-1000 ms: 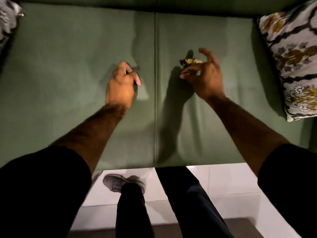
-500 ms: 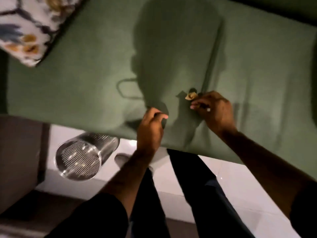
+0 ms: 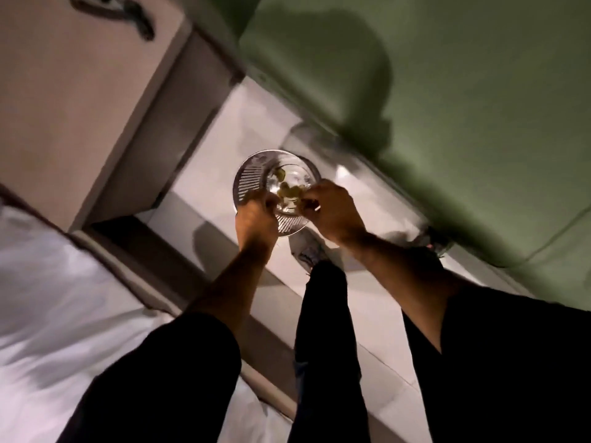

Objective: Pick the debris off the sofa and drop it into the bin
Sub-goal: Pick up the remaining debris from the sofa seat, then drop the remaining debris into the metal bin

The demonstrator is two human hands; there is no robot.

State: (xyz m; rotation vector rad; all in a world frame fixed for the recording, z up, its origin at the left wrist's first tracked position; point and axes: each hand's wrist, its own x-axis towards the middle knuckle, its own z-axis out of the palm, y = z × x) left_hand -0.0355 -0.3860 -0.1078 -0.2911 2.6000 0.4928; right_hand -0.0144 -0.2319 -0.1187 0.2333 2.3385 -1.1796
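A round metal bin with a slotted wall stands on the white floor beside the green sofa. Both my hands hover over its mouth. My right hand has its fingertips pinched on yellowish debris above the opening. Another small yellowish piece shows deeper inside the bin. My left hand is over the near rim with its fingers curled; motion blur hides whether anything is in it.
A beige cabinet stands left of the bin. White bedding fills the lower left. My dark-trousered legs and a grey shoe are on the tiled floor just in front of the bin.
I have turned left from the sofa seat to the bin. Both hands moved off the cushion and now sit over the bin's opening, the right one carrying the yellowish debris.
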